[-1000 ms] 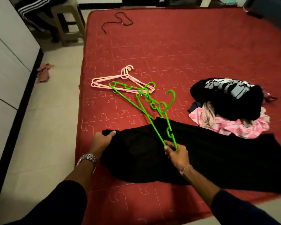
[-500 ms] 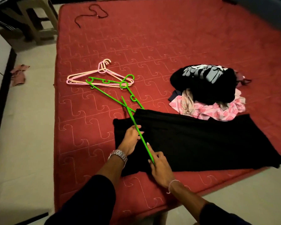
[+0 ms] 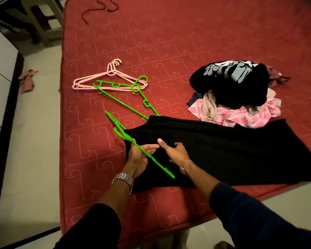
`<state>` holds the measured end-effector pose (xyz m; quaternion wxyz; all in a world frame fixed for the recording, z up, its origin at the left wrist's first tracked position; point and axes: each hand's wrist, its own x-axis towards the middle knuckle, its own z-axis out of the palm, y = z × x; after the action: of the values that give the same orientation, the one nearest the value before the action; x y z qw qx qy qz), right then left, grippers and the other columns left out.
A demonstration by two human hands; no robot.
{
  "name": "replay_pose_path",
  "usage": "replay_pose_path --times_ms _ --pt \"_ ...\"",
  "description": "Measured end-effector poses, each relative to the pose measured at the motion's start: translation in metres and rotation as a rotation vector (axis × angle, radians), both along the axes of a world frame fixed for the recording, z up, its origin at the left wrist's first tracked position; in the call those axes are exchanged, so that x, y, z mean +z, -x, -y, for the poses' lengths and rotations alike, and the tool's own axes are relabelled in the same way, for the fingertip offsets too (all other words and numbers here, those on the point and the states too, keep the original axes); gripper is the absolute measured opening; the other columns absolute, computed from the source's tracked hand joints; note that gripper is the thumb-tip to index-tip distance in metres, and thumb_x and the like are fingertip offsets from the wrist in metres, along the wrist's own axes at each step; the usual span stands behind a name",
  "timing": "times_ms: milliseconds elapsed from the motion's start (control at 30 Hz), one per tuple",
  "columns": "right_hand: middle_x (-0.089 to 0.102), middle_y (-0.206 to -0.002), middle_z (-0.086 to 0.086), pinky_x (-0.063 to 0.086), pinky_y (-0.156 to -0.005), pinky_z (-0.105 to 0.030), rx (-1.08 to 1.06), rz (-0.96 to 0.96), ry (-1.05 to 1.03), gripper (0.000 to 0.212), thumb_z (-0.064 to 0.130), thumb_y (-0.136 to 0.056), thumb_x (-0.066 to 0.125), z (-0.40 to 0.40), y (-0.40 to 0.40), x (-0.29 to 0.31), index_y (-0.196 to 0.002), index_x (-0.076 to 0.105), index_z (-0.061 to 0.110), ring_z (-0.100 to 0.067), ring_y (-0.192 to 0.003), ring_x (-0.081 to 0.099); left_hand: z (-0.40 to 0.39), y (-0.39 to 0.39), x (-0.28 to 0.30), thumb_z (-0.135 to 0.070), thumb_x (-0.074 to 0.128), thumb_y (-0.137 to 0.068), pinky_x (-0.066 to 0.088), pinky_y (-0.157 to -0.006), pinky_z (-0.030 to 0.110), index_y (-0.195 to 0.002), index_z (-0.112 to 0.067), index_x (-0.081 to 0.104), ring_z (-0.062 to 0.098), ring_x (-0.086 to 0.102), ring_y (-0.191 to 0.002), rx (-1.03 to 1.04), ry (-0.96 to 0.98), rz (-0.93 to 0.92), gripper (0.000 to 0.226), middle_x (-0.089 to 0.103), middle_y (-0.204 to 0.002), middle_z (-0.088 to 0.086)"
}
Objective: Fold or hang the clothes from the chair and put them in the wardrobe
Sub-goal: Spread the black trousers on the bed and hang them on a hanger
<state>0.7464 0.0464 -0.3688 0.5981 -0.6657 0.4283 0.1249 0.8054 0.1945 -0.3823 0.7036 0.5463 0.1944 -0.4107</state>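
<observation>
Head view: left hand (image 3: 139,156) grips green hanger (image 3: 147,155) over black garment (image 3: 223,151); right hand (image 3: 177,152) fingers spread, empty

There is only one view, from a wide-angle camera on the person's head. It looks forward and steeply down on the red mattress (image 3: 187,42), close above both forearms, with floor (image 3: 34,141) at the left edge.

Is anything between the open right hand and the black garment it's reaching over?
Nothing visible. The right hand hovers directly over the black garment; the green hanger sits to its left, gripped by the left hand.
</observation>
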Motion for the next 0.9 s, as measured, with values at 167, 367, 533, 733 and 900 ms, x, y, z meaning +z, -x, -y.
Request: replay_pose_path --times_ms 167,367,533,733,900 --pt "0.053 -0.068 0.002 0.043 -0.059 -0.03 0.082 -0.041 0.113 0.037 0.037 -0.085 0.076 -0.011 -0.021 -0.01 -0.066 0.048 0.021 -0.016 -0.065 0.052 -0.009 0.001 -0.002 -0.041 0.014 -0.109 0.052 -0.094 0.033 -0.086 0.014 0.069 0.034 0.065 -0.102 0.121 -0.064 -0.005 0.081 0.07 -0.107 0.03" --pt "0.036 -0.158 -0.008 0.03 -0.118 -0.032 0.05 0.088 0.017 0.066 0.036 -0.102 0.055 -0.011 -0.015 -0.004 -0.156 0.028 0.009 -0.025 -0.145 0.035 -0.006 0.001 0.024 -0.023 0.018 -0.106 0.046 -0.051 0.026 -0.065 -0.008 0.048 0.025 0.054 -0.042 0.509 -0.136 0.029 0.054 0.045 -0.042 0.008" --pt "0.032 -0.161 -0.004 0.033 -0.119 -0.043 -0.029 0.17 -0.089 0.063 0.034 -0.104 0.05 -0.009 -0.02 0.009 -0.158 0.022 0.017 -0.023 -0.146 0.035 -0.009 0.008 0.037 -0.048 0.004 -0.106 0.022 -0.04 0.014 -0.066 -0.014 0.039 0.012 0.025 -0.027 0.43 -0.22 0.085 0.063 0.027 -0.037 -0.003" --pt "0.035 -0.158 -0.006 0.028 -0.121 -0.039 -0.127 0.202 -0.038 0.059 0.026 -0.105 0.049 0.024 -0.016 0.025 -0.156 0.026 0.008 -0.024 -0.145 0.035 -0.024 0.016 0.055 -0.083 0.0 -0.086 0.02 -0.037 0.015 -0.073 -0.015 0.049 0.009 0.024 -0.034 0.481 -0.247 0.149 0.085 0.029 -0.046 -0.006" --pt "0.067 -0.119 -0.01 0.049 -0.104 -0.044 -0.264 0.205 -0.019 0.022 0.024 -0.092 0.057 0.078 0.013 0.028 -0.108 0.067 0.011 -0.031 -0.115 0.062 -0.021 0.028 0.053 -0.103 0.011 -0.063 0.029 -0.042 0.021 -0.078 -0.016 0.052 0.011 0.029 -0.038 0.386 -0.318 0.307 0.097 0.03 -0.05 -0.007"
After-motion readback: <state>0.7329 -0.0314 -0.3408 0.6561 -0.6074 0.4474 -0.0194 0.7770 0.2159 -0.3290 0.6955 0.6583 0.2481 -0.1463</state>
